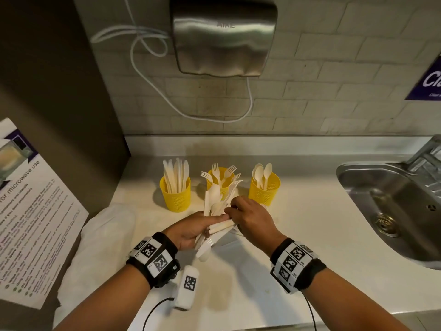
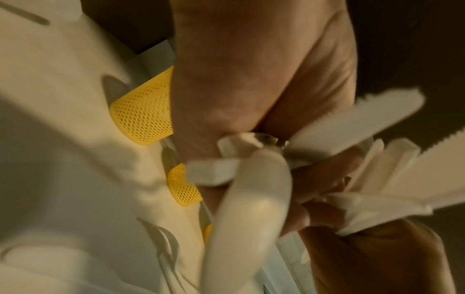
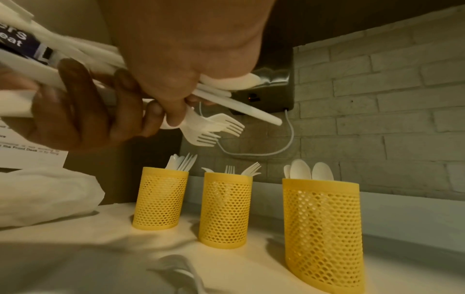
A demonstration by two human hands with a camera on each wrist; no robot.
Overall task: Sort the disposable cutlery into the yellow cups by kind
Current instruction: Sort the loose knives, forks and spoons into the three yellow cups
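Note:
Three yellow mesh cups stand in a row at the back of the counter. The left cup [image 1: 175, 197] holds knives, the middle cup [image 1: 220, 179] forks, the right cup [image 1: 264, 191] spoons. In front of them my left hand [image 1: 205, 226] grips a mixed bundle of white cutlery [image 1: 214, 201], its ends fanned up toward the middle cup. My right hand [image 1: 236, 211] reaches into the bundle from the right. In the right wrist view its thumb and finger pinch the neck of a fork [image 3: 201, 137]. The left wrist view shows serrated knives [image 2: 365, 127] and a spoon [image 2: 251, 199] in the grip.
A steel sink [image 1: 344, 170] lies at the right, and a hand dryer [image 1: 224, 37] with a white cable hangs on the tiled wall. A white plastic bag [image 1: 107, 225] and a printed notice [image 1: 31, 211] are at the left. A small tagged white device [image 1: 187, 286] lies near the front edge.

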